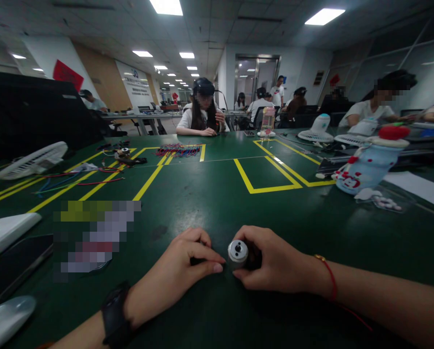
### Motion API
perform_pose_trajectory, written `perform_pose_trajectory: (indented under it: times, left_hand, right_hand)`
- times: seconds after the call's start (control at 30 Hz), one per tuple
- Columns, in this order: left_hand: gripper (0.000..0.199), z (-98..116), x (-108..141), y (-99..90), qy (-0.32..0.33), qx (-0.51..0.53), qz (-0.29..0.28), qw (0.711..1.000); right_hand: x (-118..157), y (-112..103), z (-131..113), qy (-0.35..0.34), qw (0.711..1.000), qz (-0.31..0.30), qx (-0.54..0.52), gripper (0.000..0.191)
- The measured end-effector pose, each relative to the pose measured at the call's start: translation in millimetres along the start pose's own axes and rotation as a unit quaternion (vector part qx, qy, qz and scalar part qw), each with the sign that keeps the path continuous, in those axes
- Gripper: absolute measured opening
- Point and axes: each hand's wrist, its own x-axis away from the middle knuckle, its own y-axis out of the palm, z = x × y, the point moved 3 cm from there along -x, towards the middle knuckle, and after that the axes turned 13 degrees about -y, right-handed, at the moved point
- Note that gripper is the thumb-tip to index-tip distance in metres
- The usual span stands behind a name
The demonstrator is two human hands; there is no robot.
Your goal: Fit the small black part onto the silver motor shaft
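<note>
A small silver metal cylinder (pixel 238 251) stands upright on the green table (pixel 191 194), with dark holes in its top face. The fingers and thumb of my right hand (pixel 271 259) are wrapped round its right side. Just left of the cylinder is my left hand (pixel 190 259), its thumb and forefinger brought close together at the tips. A narrow gap separates those fingertips from the metal. Whether anything tiny sits between them is too small to tell.
Loose wires (pixel 82 177) and a white fan (pixel 33 161) lie at the left, a wire bundle (pixel 178 150) farther back. A blue bottle (pixel 369 162) stands at the right beside a small plastic bag (pixel 387 202). A person (pixel 202 111) sits across the table.
</note>
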Motion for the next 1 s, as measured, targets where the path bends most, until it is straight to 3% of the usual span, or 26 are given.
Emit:
perform_pose_trajectory:
  times: [0.27, 0.43, 0.53, 1.0]
  left_hand:
    - [0.018, -0.3, 0.0, -9.0, -0.031, 0.045, -0.017, 0.998]
    - [0.025, -9.3, -2.5, -25.2, -0.115, 0.09, 0.07, 0.987]
    - [0.025, -14.3, -3.1, -26.8, -0.149, 0.115, 0.078, 0.979]
    - [0.022, -9.5, -3.2, -23.2, -0.142, 0.114, 0.034, 0.983]
  right_hand:
    - [0.6, -1.1, -1.4, 0.001, 1.0, -0.004, 0.003, 0.035]
    - [0.2, -3.1, -4.0, -0.008, 1.0, -0.005, 0.006, 0.033]
    - [0.4, -3.4, -3.9, -0.005, 1.0, -0.006, 0.006, 0.033]
    - [1.5, -4.4, -5.2, -0.013, 0.999, -0.021, 0.038, 0.03]
